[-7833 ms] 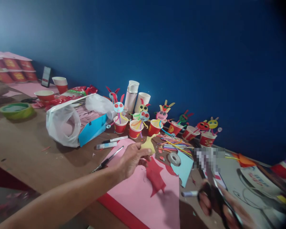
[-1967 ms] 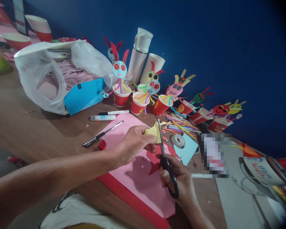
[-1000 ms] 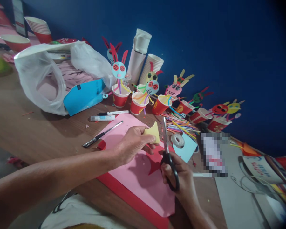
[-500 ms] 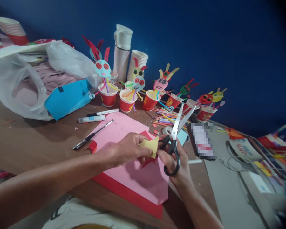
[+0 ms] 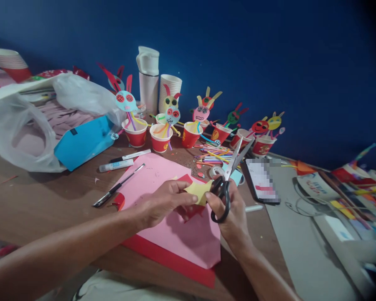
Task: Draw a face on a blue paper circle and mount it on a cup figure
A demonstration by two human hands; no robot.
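Observation:
Between thumb and fingers, my left hand (image 5: 171, 198) pinches a small piece of yellow paper (image 5: 201, 191). My right hand (image 5: 232, 213) grips black-handled scissors (image 5: 228, 175), their blades pointing up and slightly apart. Its thumb tip touches the right edge of the yellow paper. Under both hands lie a pink paper sheet (image 5: 194, 246) and a red sheet (image 5: 178, 261) that sticks out below it. Part of a smaller red paper piece (image 5: 194, 212) shows beneath my left fingers; the rest is hidden.
Red paper cups (image 5: 161, 138) with paper rabbit-like figures line the back. A plastic bag (image 5: 6, 142) and a blue box (image 5: 84, 142) stand left. A pen (image 5: 119, 186), a glue stick (image 5: 116, 165), coloured sticks (image 5: 214, 152) and a phone (image 5: 263, 182) lie around the paper.
My right hand has shifted slightly left and up with the scissors, and its thumb now meets the yellow paper. The paper is turned more sideways. The whole view has shifted a little.

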